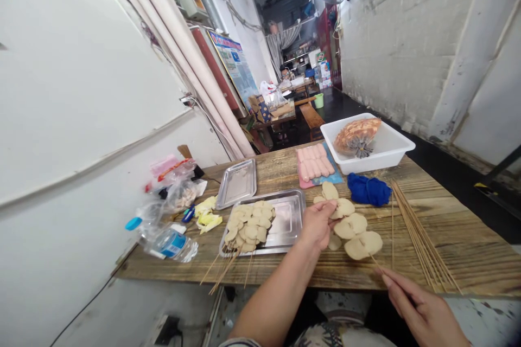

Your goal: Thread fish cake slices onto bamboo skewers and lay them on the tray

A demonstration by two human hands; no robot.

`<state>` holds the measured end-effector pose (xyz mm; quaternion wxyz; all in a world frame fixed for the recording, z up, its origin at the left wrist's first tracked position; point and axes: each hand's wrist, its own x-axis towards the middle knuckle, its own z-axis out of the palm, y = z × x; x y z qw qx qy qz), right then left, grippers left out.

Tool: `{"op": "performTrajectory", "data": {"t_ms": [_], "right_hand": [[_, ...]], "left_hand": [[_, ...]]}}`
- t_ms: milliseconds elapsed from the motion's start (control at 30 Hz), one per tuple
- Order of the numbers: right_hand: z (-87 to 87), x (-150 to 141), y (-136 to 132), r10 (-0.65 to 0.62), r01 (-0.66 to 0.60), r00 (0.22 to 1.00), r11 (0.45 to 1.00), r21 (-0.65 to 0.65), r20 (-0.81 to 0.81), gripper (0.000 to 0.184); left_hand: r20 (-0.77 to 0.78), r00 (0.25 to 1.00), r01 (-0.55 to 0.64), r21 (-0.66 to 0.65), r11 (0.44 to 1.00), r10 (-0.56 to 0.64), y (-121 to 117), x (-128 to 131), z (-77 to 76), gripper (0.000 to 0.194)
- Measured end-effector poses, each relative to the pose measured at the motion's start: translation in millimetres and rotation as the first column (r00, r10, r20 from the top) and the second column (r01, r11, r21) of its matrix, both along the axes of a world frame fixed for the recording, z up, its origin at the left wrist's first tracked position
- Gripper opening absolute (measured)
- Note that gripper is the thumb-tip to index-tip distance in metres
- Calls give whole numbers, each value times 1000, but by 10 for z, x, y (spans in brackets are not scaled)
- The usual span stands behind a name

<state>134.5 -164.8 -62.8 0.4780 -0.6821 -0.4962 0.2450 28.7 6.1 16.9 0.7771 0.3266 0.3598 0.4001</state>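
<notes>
My right hand (421, 303) pinches the lower end of a thin bamboo skewer (375, 261) over the table's front part. Pale beige oval slices (363, 245) are threaded along it one above another. At the upper end, the fingers of my left hand (319, 225) are closed on a slice (345, 208). Loose slices lie on the table behind and under that hand; their number is partly hidden. Left of my forearm, a metal tray (291, 222) holds a heap of skewered slices (250, 225), sticks pointing toward me. Bare bamboo skewers (419, 238) lie spread on the right.
Behind my hands are a pack of pink sausages (313, 162), a bunched blue cloth (369, 190) and a white plastic bin (391, 156) holding a bagged bundle. A second metal tray (237, 181), yellow wrappers (207, 219), plastic bags and a water bottle (175, 244) stand left, near the wall.
</notes>
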Motion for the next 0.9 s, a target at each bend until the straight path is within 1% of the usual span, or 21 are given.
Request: {"op": "performTrajectory", "data": {"t_ms": [133,233,300,367,433,500,733,800,900], "right_hand": [[4,5,23,-4,5,999,1000,-11,38,32],[14,7,25,-18,18,997,1000,5,79,31],[25,7,26,-25,22,995,999,26,94,31],[35,6,24,-26,22,995,999,39,101,30],[38,7,21,-25,21,995,999,43,101,29],[33,9,16,-26,22,994,999,44,102,29],[1,16,11,-20,18,994,1000,22,112,31],[-1,18,10,-17,14,994,1000,25,110,31],[-9,28,1,-20,18,996,999,27,89,30]], "left_hand": [[43,998,-46,1,999,46,-52,52,-53,30],[82,996,-40,-31,999,42,-53,45,-70,33],[95,995,-5,-59,998,11,-45,18,-72,36],[108,993,60,-68,996,-53,-40,-12,-71,37],[122,986,123,-49,991,-117,-46,-32,-73,37],[127,981,153,-26,988,-148,-60,-35,-79,37],[106,990,90,-10,996,-88,-105,7,-104,38],[113,985,129,4,992,-129,-92,-14,-109,38],[101,961,255,43,966,-258,-40,-84,-125,37]]}}
